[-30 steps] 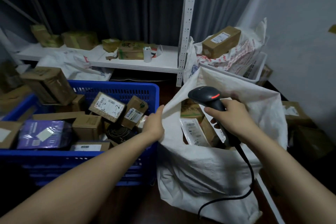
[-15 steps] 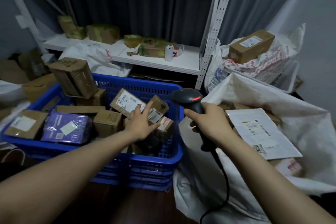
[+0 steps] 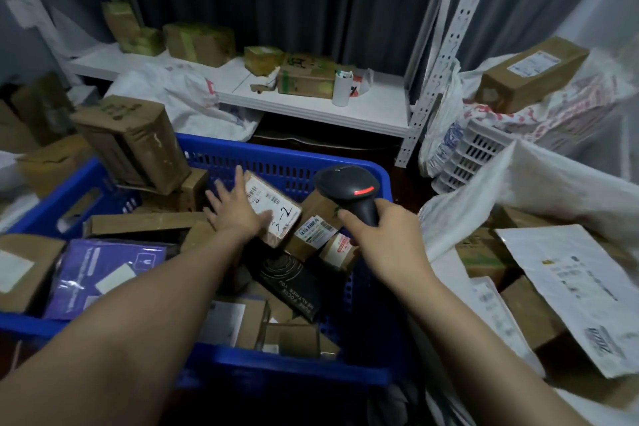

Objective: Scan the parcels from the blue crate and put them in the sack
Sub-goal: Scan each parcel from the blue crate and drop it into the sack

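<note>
Head view: the left hand has quit the sack right of the blue crate. It now rests, fingers spread, on a labelled parcel inside the crate. The right hand grips the scanner over the crate. Judged: next pickup starting, parcel unlifted.

The left hand lies over the left part of the parcel marked 3-2 and hides that side of its label; whether it presses or only touches cannot be told. The right hand wraps the handle of the scanner, so only the head shows. The left forearm and right forearm cover parcels by the near wall of the blue crate, whose near left corner runs off the picture. The sack and the white mailer in it are cut by the right edge. The mailer's print is blurred.
</note>
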